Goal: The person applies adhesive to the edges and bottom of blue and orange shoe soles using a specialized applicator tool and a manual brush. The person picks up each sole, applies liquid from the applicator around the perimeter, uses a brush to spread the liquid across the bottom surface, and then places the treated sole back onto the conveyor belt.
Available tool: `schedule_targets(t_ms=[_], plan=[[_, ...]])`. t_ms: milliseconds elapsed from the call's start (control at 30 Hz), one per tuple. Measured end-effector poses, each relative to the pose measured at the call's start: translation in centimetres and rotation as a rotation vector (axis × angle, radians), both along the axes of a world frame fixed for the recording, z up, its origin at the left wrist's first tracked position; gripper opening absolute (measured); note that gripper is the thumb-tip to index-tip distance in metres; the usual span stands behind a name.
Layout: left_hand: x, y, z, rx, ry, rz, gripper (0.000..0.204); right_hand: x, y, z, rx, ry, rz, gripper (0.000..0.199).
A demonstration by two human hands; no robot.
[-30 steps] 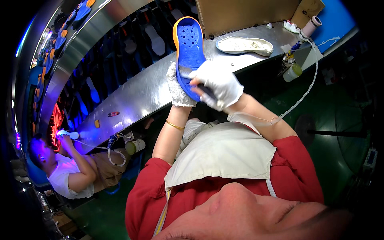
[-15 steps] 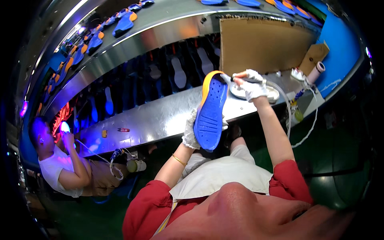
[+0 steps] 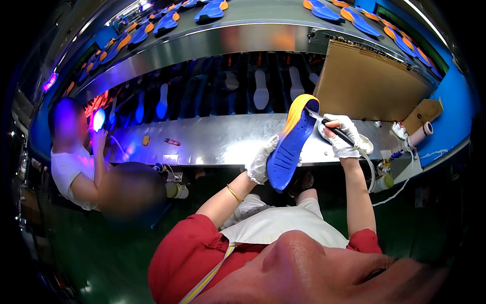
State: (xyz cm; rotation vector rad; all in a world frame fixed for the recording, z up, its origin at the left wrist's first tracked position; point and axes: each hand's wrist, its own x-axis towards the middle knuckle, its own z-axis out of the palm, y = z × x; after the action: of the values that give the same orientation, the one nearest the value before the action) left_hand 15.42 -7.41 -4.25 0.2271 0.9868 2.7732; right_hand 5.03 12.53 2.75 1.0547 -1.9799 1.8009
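In my gloved left hand (image 3: 261,163) is a blue shoe sole (image 3: 289,152) with an orange rim at its heel end, standing tilted with the orange end up. My left fingers are closed on its left side; some are hidden behind it. A black-handled brush (image 3: 338,133) is gripped in my gloved right hand (image 3: 348,137), its bristle tip at the orange rim of the sole. A pale hose (image 3: 372,169) trails down from beside that hand. Behind my right hand, partly covered, a white sole-shaped thing (image 3: 365,145) lies on the metal ledge (image 3: 223,137).
Blue and orange soles (image 3: 211,10) line the conveyor belt (image 3: 263,14) above. A cardboard sheet (image 3: 377,83) leans at the ledge's back right, near a pink cylinder (image 3: 421,133). A red marker-like object (image 3: 172,142) lies left. A co-worker (image 3: 76,175) holds a glowing object.
The sole has moved right in view and tilted further. My right hand has turned, showing the brush handle, with the tip still at the orange rim. The whole view has shifted.
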Motion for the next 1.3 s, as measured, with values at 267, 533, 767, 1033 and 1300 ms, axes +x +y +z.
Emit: schedule_targets(t_ms=[267, 533, 767, 1033, 1300], plan=[[-0.3, -1.0, 5.3, 0.088, -0.021, 0.143, 0.053, 2.9, 0.4, 3.6, 0.231, 0.158, 0.18, 0.02], [-6.2, -3.5, 14.3, -0.023, 0.38, 0.007, 0.066, 5.2, 2.1, 6.6, 0.223, 0.256, 0.028, 0.02], [-18.8, -12.9, 22.2, -1.775, 1.176, 1.359, 0.052, 5.5, 3.4, 5.2, -0.025, -0.01, 0.042, 0.014], [-21.6, -26.8, 23.0, -2.266, 0.049, 1.095, 0.047, 5.0, 4.5, 2.6, 0.095, -0.173, 0.032, 0.014], [-13.2, -22.8, 22.4, -2.12, 0.69, 1.148, 0.025, 5.4, 4.0, 0.6, 0.095, -0.201, 0.103, 0.017]])
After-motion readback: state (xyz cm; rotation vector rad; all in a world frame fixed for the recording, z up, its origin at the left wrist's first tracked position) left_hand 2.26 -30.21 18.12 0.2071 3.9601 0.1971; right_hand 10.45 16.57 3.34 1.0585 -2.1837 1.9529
